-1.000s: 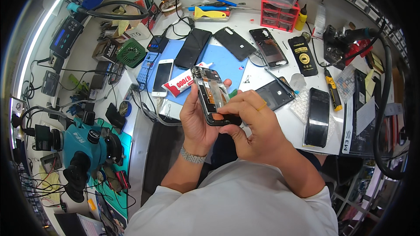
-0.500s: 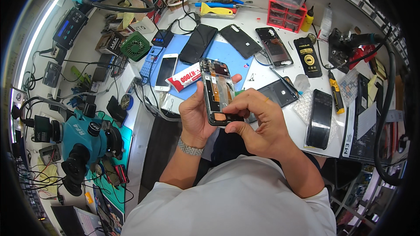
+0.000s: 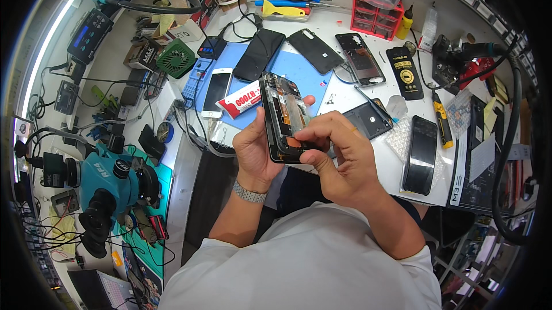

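- While you hold it above the tabletop's near edge, the opened phone stands almost upright in view, its bare inner side toward you; over the last second it has barely shifted in your grip.
- Your left hand stays wrapped around the phone's lower left edge, with one fingertip showing past its right side.
- Your right hand remains closed, its fingertips pinched on the phone's lower part; whether they hold a small piece I cannot tell.
- That steadiness suggests fine work inside the phone is still under way.
- Behind it lie a blue mat, a white phone, and a red-and-white tube.
- To your right lies a black phone.
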`<state>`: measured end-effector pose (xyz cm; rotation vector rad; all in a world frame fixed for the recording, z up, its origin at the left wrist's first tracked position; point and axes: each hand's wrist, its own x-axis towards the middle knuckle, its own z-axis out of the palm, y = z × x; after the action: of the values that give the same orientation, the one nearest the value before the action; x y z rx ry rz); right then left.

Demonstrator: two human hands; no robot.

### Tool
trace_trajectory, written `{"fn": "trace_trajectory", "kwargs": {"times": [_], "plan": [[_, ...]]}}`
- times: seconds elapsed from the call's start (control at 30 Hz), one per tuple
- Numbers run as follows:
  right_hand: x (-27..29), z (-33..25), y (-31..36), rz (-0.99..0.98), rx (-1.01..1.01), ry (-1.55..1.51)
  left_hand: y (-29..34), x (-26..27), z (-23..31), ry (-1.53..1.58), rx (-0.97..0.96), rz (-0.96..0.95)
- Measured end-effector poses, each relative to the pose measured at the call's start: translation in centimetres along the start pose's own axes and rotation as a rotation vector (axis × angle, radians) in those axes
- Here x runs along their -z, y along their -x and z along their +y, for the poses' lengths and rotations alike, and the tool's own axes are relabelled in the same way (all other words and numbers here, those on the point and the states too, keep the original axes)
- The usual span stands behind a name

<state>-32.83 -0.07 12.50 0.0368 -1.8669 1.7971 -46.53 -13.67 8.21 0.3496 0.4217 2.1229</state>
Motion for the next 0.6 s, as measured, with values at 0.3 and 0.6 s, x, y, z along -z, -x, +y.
{"fn": "trace_trajectory", "kwargs": {"times": [0.3,0.6], "plan": [[0.47,0.28,-0.20,-0.046,0.085,0.106,-0.09,0.70,0.09,0.071,0.002,-0.012],[0.37,0.60,-0.10,-0.014,0.203,0.267,0.15,0.04,-0.43,-0.007,-0.040,0.089]]}}
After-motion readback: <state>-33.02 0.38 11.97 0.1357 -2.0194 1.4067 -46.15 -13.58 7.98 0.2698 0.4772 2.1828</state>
